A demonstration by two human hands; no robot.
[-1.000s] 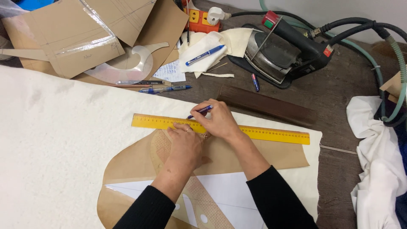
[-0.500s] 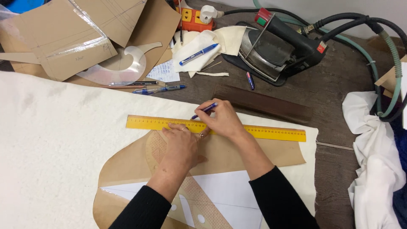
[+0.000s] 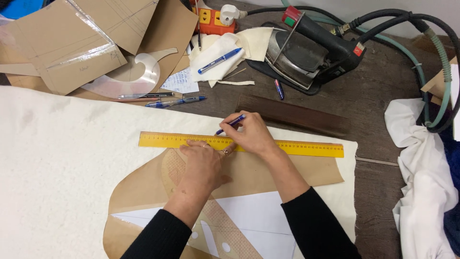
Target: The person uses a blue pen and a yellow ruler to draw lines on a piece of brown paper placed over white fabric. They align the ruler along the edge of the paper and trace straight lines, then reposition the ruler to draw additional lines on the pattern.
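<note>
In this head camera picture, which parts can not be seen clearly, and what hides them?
- Pen tip: too small to tell whether it touches the fabric above the yellow ruler.
- Ruler's middle: covered by the right hand and the left hand.
- Brown paper pattern: lower part cut off by the bottom edge, centre hidden by both forearms.
- Steam iron hoses: run out at the right edge.

The ruler middle lies hidden, perhaps pinned, beneath the right hand.
</note>
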